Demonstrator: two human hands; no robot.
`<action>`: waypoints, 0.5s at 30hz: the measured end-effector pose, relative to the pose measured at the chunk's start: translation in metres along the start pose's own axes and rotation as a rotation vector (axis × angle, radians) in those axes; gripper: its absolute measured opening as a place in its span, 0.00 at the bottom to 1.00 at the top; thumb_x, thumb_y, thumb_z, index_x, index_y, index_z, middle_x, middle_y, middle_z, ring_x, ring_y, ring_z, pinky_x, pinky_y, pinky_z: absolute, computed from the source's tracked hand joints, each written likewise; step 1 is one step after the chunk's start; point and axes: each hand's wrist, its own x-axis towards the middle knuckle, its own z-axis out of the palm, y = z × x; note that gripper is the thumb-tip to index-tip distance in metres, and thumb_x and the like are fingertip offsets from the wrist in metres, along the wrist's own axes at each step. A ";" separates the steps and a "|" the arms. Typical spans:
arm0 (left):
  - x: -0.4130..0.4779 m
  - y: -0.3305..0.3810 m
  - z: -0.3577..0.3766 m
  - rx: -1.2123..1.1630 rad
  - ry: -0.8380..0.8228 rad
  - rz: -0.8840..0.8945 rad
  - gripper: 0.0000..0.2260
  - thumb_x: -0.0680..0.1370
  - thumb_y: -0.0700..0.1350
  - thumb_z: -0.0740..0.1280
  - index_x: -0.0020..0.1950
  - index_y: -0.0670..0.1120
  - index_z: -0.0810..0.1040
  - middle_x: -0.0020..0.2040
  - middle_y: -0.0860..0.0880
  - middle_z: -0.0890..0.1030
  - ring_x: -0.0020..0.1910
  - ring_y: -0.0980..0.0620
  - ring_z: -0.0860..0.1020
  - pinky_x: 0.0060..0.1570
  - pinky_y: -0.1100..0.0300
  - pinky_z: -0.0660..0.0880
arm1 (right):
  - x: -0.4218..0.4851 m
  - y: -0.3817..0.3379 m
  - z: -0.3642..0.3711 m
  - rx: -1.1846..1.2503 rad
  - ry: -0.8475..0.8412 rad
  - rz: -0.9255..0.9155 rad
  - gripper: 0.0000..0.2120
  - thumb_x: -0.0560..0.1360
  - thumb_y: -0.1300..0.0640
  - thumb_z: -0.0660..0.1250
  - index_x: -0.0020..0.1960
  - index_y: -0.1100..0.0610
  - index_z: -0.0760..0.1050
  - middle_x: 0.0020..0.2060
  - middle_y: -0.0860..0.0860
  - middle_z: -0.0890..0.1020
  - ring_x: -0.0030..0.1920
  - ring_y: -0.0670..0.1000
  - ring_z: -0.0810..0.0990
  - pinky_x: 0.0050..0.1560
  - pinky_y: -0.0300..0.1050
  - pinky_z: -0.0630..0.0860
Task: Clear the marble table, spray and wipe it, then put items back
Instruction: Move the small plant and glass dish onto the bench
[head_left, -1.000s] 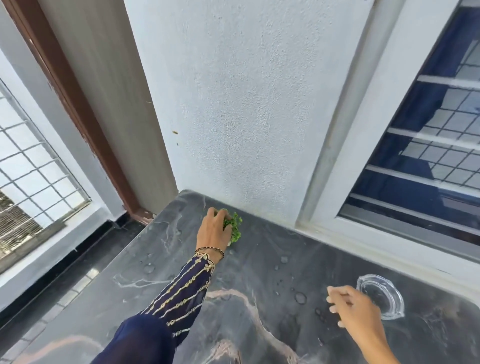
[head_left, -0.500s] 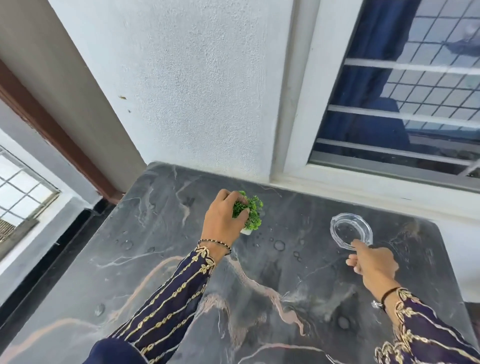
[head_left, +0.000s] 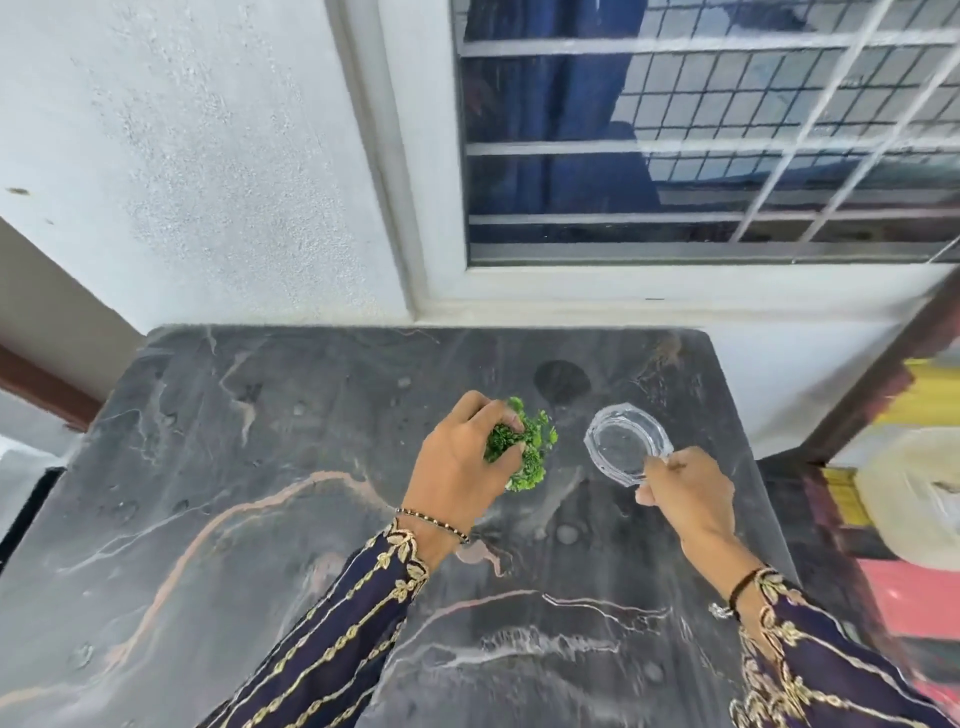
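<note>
1. Left sleeve (head_left: 332, 649), ending just short of the left hand (head_left: 457, 467): long, dark navy cloth with lengthwise rows of gold leaf-and-vine embroidery and leafy gold trim at the cuff.
2. Bracelet (head_left: 431, 525), between that cuff and the left hand: a thin string of small dark and gold beads.
3. Right sleeve (head_left: 810, 675), well right of the left hand: same navy cloth, same gold embroidery.
4. Thread band (head_left: 740, 590), at the right cuff: dark, thin, with a small silvery piece beside it.

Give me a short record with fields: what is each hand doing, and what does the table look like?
Left hand: grips a small green plant from above
Right hand: pinches the near rim of a clear glass dish
Spacing: the two items are side by side, not touching
Table: dark marble with pale veins, scattered water drops
Behind: white wall, barred window
</note>
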 end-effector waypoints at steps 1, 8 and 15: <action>-0.002 0.011 0.010 -0.007 -0.019 0.021 0.05 0.72 0.44 0.72 0.47 0.48 0.79 0.47 0.54 0.75 0.31 0.53 0.73 0.37 0.59 0.74 | -0.003 0.008 -0.009 0.008 0.004 -0.004 0.07 0.79 0.53 0.65 0.50 0.57 0.74 0.31 0.50 0.86 0.29 0.37 0.82 0.33 0.39 0.67; -0.018 0.103 0.093 -0.058 -0.109 0.076 0.06 0.72 0.45 0.72 0.47 0.49 0.79 0.48 0.55 0.76 0.36 0.51 0.76 0.40 0.56 0.76 | 0.006 0.081 -0.094 0.100 0.039 -0.011 0.04 0.77 0.54 0.67 0.47 0.55 0.75 0.25 0.46 0.84 0.37 0.44 0.85 0.43 0.44 0.72; -0.034 0.222 0.203 -0.100 -0.206 0.094 0.06 0.71 0.45 0.74 0.46 0.50 0.81 0.47 0.56 0.78 0.30 0.63 0.71 0.35 0.69 0.67 | 0.033 0.183 -0.219 0.182 0.060 0.000 0.06 0.78 0.59 0.67 0.48 0.62 0.74 0.28 0.53 0.84 0.23 0.40 0.79 0.31 0.32 0.71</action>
